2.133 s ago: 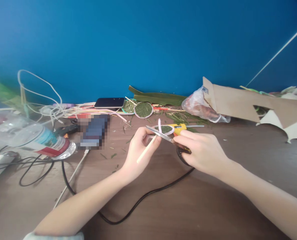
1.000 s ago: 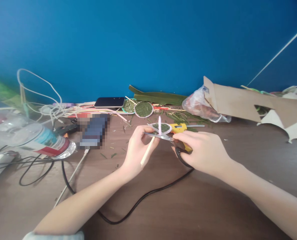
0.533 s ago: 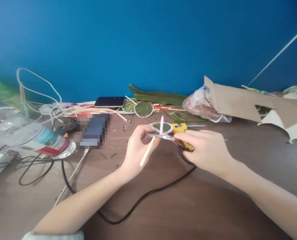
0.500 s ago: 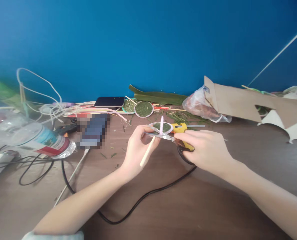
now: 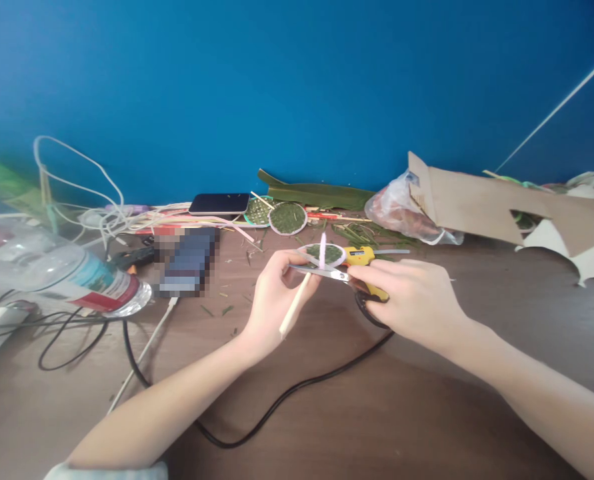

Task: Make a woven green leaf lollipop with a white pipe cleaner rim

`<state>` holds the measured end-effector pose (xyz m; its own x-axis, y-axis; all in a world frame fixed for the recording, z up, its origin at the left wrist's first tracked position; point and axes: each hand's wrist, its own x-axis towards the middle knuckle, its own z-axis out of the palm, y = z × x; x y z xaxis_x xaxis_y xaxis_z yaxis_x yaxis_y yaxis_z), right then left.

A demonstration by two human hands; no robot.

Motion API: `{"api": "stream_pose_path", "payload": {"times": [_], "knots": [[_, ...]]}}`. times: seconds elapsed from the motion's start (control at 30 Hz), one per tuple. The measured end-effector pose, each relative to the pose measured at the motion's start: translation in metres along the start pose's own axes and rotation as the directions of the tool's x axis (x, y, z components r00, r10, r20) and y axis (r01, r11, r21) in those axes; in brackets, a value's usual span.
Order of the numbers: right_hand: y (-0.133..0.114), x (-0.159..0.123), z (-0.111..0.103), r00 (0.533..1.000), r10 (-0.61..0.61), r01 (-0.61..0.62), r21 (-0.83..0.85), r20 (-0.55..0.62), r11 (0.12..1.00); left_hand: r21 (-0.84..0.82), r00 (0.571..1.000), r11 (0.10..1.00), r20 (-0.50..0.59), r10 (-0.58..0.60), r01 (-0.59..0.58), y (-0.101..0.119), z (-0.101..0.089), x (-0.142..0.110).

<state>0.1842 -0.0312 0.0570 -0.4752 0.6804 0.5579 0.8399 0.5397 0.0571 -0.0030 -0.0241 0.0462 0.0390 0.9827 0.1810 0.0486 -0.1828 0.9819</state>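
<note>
My left hand [image 5: 277, 293] is closed around a small round fan with a pale stick handle [image 5: 295, 308]. Its green disc [image 5: 334, 255] has a lilac rim, and a lilac strip [image 5: 323, 247] stands up from it. My right hand [image 5: 407, 293] grips a pair of scissors [image 5: 341, 275] by the black handles. The scissor blades reach left across the fan, close to the base of the strip and the left fingers. Whether the blades touch the strip, I cannot tell. Behind the right hand lies a yellow glue gun [image 5: 359, 255], partly covered by the fingers.
Another round green fan [image 5: 287, 219] and a long green leaf [image 5: 321, 195] lie by the wall. Two phones [image 5: 219, 203], white cables and a plastic bottle [image 5: 101, 280] are at left. Cardboard [image 5: 477, 200] and a plastic bag [image 5: 401, 207] sit at right. A black cable [image 5: 277, 403] curves across the front.
Both hands stay in nearly the same place. The scissors have turned very slightly, showing more of their pivot.
</note>
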Motion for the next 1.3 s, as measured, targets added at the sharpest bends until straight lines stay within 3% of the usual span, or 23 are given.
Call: {"api": "stream_pose_path", "payload": {"times": [0.6,1.3], "knots": [[0.0005,-0.0020,0.0010,0.997,0.002,-0.003,0.011,0.072,1.000,-0.023,1.000,1.000,0.003,-0.018,0.018,0.0006,0.0013,0.0003],[-0.0027,-0.0004,0.0003,0.998,0.008,-0.007,-0.014,0.065,1.000,0.060,1.000,0.998,0.028,0.000,-0.001,-0.0046,-0.0010,-0.0005]]}}
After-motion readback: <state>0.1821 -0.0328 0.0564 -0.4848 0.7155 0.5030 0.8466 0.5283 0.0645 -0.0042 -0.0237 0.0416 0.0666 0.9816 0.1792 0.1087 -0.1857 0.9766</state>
